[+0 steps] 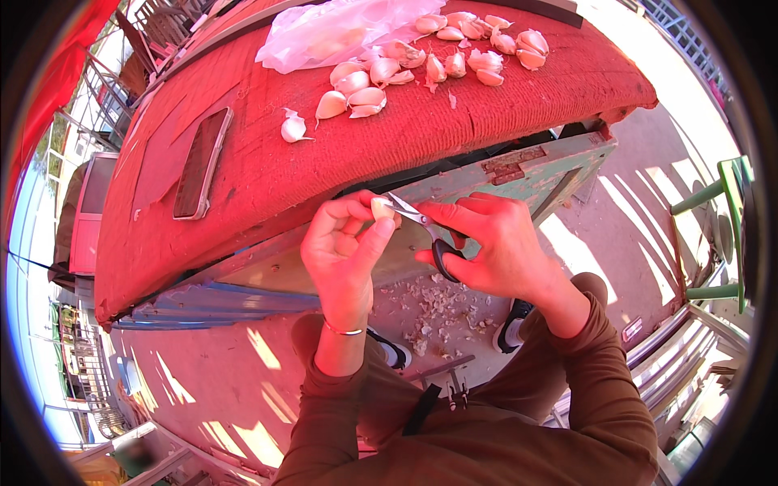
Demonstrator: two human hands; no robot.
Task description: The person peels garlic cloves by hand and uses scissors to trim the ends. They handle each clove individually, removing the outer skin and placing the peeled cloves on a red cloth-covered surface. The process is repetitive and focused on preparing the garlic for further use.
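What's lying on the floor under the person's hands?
Below the left hand and the right hand with the scissors, a scatter of papery garlic skins lies on the floor, between the two shoes. The person's knees cover the floor nearer to them.

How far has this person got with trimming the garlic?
Some looks done: papery scraps litter the floor below the hands. In hand: the left hand pinches one clove while the right hand works small scissors at its tip. Left: many cloves in a pile lie on the red cloth beside a plastic bag; which are trimmed is unclear.
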